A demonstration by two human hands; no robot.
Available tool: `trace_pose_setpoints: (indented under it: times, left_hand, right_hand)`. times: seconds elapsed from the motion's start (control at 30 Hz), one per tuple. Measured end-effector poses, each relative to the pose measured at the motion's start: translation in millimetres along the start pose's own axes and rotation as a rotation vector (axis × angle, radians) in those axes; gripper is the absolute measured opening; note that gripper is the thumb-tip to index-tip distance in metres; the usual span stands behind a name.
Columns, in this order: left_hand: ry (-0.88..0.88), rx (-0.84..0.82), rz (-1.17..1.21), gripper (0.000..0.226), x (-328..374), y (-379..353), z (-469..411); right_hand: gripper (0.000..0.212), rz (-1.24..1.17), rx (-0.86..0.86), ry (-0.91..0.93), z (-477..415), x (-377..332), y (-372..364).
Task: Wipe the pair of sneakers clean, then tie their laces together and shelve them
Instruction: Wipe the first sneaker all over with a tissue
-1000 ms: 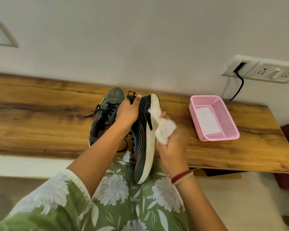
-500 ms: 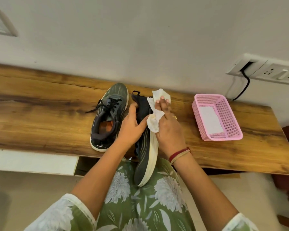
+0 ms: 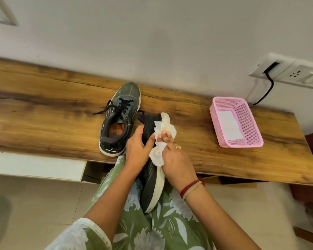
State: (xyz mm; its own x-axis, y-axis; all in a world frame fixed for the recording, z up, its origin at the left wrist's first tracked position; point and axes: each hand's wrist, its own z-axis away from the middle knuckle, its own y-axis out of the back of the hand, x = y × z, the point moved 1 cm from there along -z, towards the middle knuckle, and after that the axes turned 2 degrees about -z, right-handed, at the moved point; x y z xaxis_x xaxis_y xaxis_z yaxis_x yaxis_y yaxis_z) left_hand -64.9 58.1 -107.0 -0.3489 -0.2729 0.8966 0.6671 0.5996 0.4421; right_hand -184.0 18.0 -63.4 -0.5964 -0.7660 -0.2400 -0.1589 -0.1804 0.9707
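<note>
Wiping the pale sole rim of a black mesh sneaker [image 3: 150, 183] tipped on its side.
Clasped round the upper by the left hand [image 3: 136, 150], heel on the green floral lap [image 3: 170, 228], toe over the brown wooden tabletop [image 3: 43, 114]; rubbed with a crumpled white wipe [image 3: 157, 156] bunched in the curled right hand [image 3: 177, 159]. Just left of that grip, upright on the wood: the grey-green laced twin sneaker [image 3: 119, 120]. Well to the right: a pink perforated plastic basket [image 3: 215, 123].

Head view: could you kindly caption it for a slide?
Left hand steadies a sneaker while the right hand presses a tissue to its sole.
</note>
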Motion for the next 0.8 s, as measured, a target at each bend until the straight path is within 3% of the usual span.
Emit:
trace_pose_setpoints:
  times: [0.1,0.2,0.3,0.4,0.57,0.8]
  left_hand:
    - [-0.001,0.005,-0.038,0.024,1.9,1.9,-0.6]
    - [-0.027,-0.027,-0.065,0.029,5.4,0.6,1.4]
    - [-0.042,-0.053,-0.073,0.031,9.7,-2.2,0.5]
    - [-0.051,-0.092,-0.056,0.033,15.4,-4.0,-3.2]
    - [0.119,-0.164,-0.061,0.036,19.0,-10.7,-10.0]
    - [0.125,-0.092,-0.095,0.034,18.1,-11.3,-10.3]
  right_hand:
    - [0.047,0.051,-0.111,-0.029,27.7,-9.4,-1.1]
    - [0.029,-0.012,-0.273,-0.038,40.9,-20.1,20.9]
    - [0.025,-0.242,-0.135,-0.114,30.1,-15.3,53.8]
    - [0.038,-0.209,0.157,-0.161,-0.9,-3.9,57.3]
    - [0.043,-0.180,-0.051,-0.163,-11.9,0.9,12.6]
    - [0.051,-0.030,-0.058,-0.058,55.0,-12.0,-6.8]
